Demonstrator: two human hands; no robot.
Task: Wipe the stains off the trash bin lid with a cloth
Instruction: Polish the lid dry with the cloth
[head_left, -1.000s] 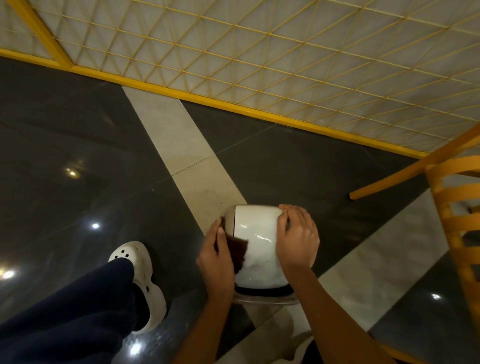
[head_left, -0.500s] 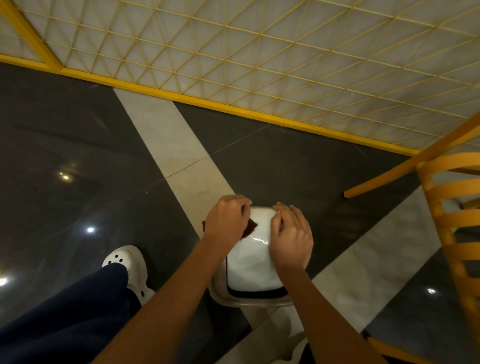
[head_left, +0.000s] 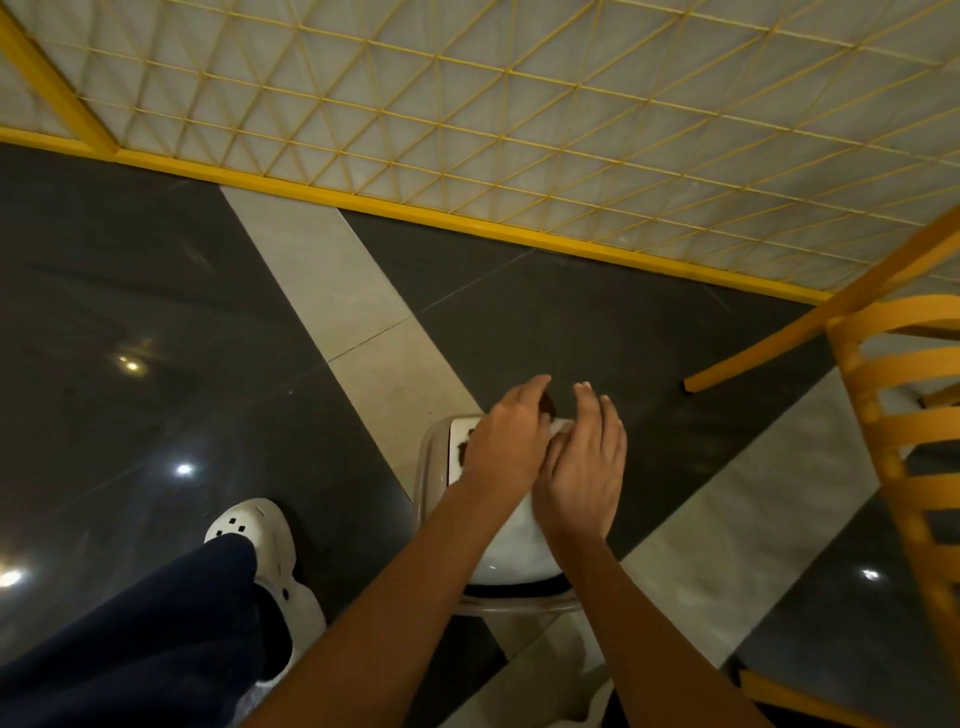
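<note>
Head view: white trash bin lid (head_left: 501, 558) low centre over dark floor (head_left: 156, 322), left hand (head_left: 506, 441) flat with fingers together pressing brown cloth (head_left: 547, 402) onto far end, right hand (head_left: 584, 467) just beside, fingers straight and close, holding nothing.

We see a dim, warm-lit indoor view in which the glossy dark grey floor tiles (head_left: 156, 291) throw back 4 small bright lamp glints, the left hand (head_left: 506, 447) and right hand (head_left: 584, 467) look soft with blur, and the yellow metal lattice panel (head_left: 519, 104) bows with wide-angle distortion.
</note>
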